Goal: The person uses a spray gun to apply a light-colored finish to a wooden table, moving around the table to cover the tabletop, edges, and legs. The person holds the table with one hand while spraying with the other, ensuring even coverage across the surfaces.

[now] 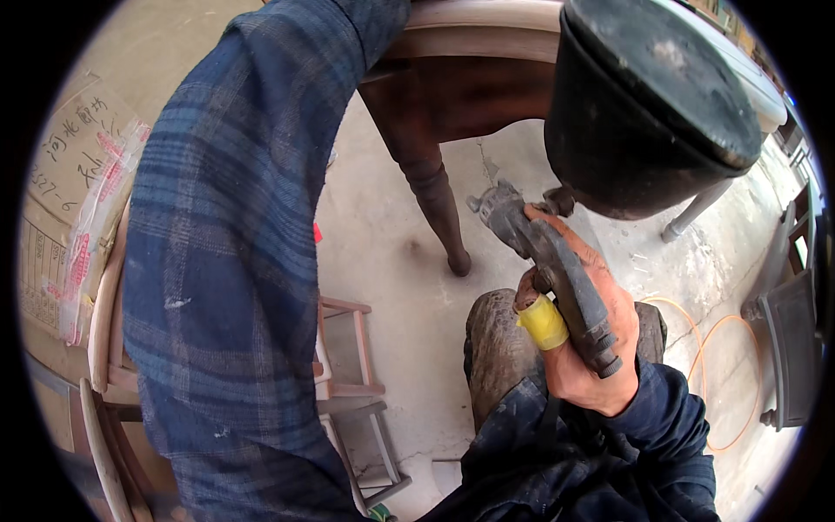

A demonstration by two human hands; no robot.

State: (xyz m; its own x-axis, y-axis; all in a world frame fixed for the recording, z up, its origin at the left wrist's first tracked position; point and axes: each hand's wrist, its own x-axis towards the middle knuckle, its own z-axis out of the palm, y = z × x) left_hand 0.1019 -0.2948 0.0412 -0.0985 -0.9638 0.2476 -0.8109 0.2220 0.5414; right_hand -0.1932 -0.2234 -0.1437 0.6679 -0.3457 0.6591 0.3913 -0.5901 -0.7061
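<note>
My right hand (600,339) is wrapped round the dark, stained body of a spray gun (570,278). Yellow tape (544,322) covers part of the thumb. A large black cup (639,122) with a lid sits at the gun's upper end, close to the camera. Behind it stands a wooden table (483,42) with a pale rounded edge, a dark brown apron and a turned leg (430,196). My left arm, in a blue plaid sleeve (235,217), reaches up across the view toward the table edge; its hand lies beyond the top of the picture.
Small wooden frames (357,348) stand on the concrete floor beside my left sleeve. Farther left are a cardboard box (61,209) with tape and curved wooden chair parts (109,287). An orange hose (757,365) loops across the floor at right, near a dark cabinet piece (791,348).
</note>
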